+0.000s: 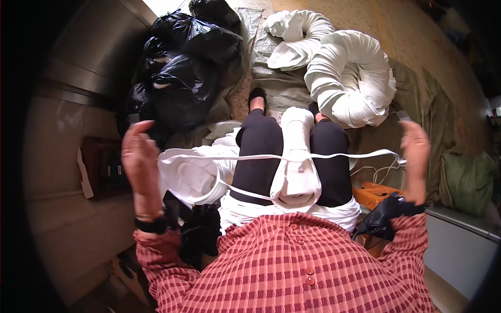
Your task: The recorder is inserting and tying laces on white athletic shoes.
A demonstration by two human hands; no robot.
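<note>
A long, narrow white strap (pixel 250 157) stretches across above my lap, between my two raised hands. At its left end my left hand (pixel 140 164), slightly blurred, is closed with the strap at its inner side. My right hand (pixel 416 151) has its fingers bent around the other end. Between my thighs lies a stack of nested, shaped white fabric pieces (pixel 295 156). A second strap part runs from the front of that stack toward the left. Beside my left thigh is a pile of similar white pieces (pixel 195 177), partly behind the strap.
Two ring-shaped bundles of layered white fabric (pixel 386 78) lie ahead on the right. Black plastic bags (pixel 188 78) are heaped ahead on the left. An orange wooden stool (pixel 378 194) and a grey box (pixel 459 235) stand at my right, near a green sack (pixel 467 182).
</note>
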